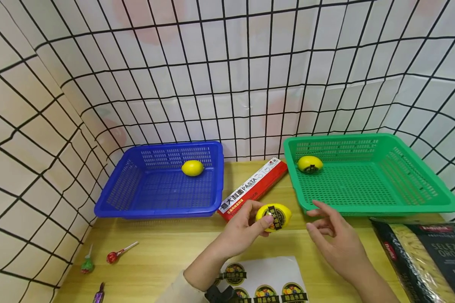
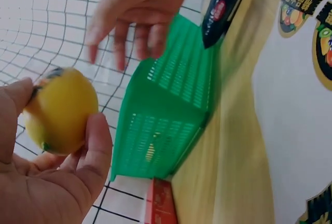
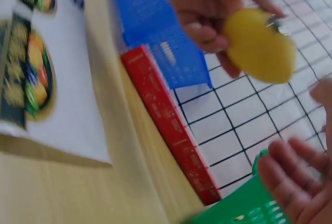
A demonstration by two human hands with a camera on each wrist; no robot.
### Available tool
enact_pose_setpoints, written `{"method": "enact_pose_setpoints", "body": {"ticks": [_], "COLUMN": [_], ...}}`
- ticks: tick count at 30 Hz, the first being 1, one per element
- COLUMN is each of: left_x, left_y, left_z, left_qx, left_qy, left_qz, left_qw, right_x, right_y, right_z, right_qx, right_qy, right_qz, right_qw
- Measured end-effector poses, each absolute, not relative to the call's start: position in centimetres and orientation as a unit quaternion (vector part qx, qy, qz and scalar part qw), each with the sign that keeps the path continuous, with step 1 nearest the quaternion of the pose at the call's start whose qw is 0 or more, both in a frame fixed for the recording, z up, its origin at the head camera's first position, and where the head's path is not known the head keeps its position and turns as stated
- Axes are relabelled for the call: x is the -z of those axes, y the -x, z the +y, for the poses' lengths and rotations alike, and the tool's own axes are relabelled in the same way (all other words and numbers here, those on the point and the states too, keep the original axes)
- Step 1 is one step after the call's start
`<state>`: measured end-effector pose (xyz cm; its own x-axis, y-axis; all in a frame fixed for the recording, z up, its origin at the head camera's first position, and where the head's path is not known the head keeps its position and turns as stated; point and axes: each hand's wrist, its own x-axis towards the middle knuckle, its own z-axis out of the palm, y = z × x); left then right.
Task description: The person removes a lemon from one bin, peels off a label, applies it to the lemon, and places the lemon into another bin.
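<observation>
Far left of both hands, near the table edge: 2 lollipops, 1 green (image 1: 87, 265) and 1 red (image 1: 114, 256), plus a purple wrapped sweet (image 1: 98, 294) at the bottom edge.

Left of the hands and further back: blue basket (image 1: 110, 198) with 1 plain lemon (image 1: 192, 168) lying inside near its back wall.

Just behind the left hand: red pasta box (image 1: 254, 188), lying at a slant between the 2 baskets, its near end almost touching the fingers.

Left hand (image 1: 240, 231): curled around a yellow lemon (image 1: 274, 216) with a dark sticker on it, thumb pressing on the sticker, lemon held above the table just in front of the green basket's near left corner. Same grip in the left wrist view, lemon (image 2: 59, 110) cupped between thumb and fingers.

Below the hands, near the table edge: white sticker sheet (image 1: 265, 273) with 4 round fruit labels showing.

Right hand (image 1: 335, 240): released, fingers loosely spread, holding nothing, just right of the held lemon and apart from it.

Behind the right hand: green basket (image 1: 421, 198), with 1 stickered lemon (image 1: 309, 164) in its back left corner.

Right of the right hand: dark pasta bag (image 1: 424, 261) lying flat on the table, close to the green basket's front rim.
</observation>
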<state>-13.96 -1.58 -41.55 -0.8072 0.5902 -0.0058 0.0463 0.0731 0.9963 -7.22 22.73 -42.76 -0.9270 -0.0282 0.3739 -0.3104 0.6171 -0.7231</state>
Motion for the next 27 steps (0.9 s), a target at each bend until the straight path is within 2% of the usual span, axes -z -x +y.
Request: {"method": "enact_pose_setpoints", "body": {"ticks": [5,11,20,27], "left_x": [41.2,40.2,38.8,37.8], "left_y": [14.8,16.2,18.9,21.0], "left_z": [-1.3,0.3,5.1,8.6], "left_qx": [-0.660,-0.632,-0.565,-0.428], "left_qy": [-0.180,-0.162,-0.241,-0.329], "left_qz": [0.701,0.734,0.779,0.839], "left_qw": [0.202,0.188,0.124,0.072], "right_x": [43.6,44.6,44.4,44.0], "right_y": [6.6,6.3,7.3,8.7], "right_z": [24.4,27.4,30.1,30.5], "right_qx": [-0.466,-0.494,-0.565,-0.562], "right_qy": [0.026,0.114,0.232,0.288], "right_qz": [-0.877,-0.855,-0.785,-0.769], "right_qw": [0.114,0.108,0.103,0.104]}}
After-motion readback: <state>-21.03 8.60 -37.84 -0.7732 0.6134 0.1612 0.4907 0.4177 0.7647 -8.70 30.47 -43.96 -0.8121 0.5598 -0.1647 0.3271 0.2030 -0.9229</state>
